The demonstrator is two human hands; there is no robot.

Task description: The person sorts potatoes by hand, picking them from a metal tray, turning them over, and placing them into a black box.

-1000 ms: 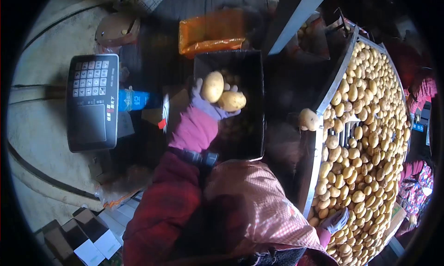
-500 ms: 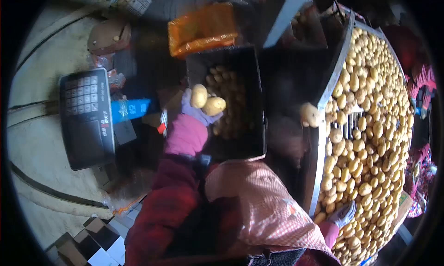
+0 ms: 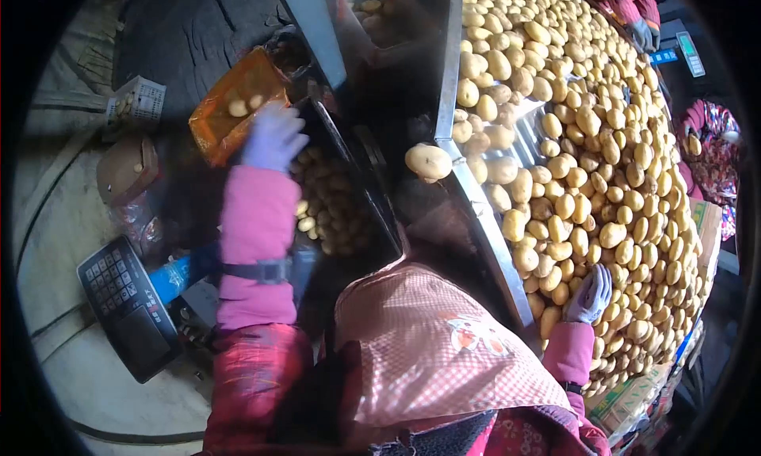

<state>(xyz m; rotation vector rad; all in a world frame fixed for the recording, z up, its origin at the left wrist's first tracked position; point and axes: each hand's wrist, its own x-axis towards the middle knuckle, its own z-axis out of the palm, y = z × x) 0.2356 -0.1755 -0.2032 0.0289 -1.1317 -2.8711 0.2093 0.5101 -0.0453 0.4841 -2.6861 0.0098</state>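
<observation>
My left hand [image 3: 272,137], in a light purple glove, is over the near edge of an orange plastic-lined box [image 3: 208,115]. Its fingers are spread and hold nothing. Two pale potatoes [image 3: 245,105] are inside the orange lining, just beyond the fingertips. Below and to the right of this hand stands a dark crate [image 3: 380,210] with many small potatoes [image 3: 329,194] at its bottom. My right hand [image 3: 590,294], gloved alike, lies with fingers stretched out on the heap of potatoes [image 3: 614,234] on the sorting table; no potato shows in its grasp.
A metal rim [image 3: 495,234] borders the sorting table, and a single large potato [image 3: 428,163] sits at its corner. At left are a scale display [image 3: 131,309] and a small white basket [image 3: 136,99]. Co-workers' gloved hands [image 3: 640,34] show across the table.
My left hand has moved from above the dark crate to the orange-lined box and let go of two potatoes there. My right hand stays on the heap. The view has turned toward the table.
</observation>
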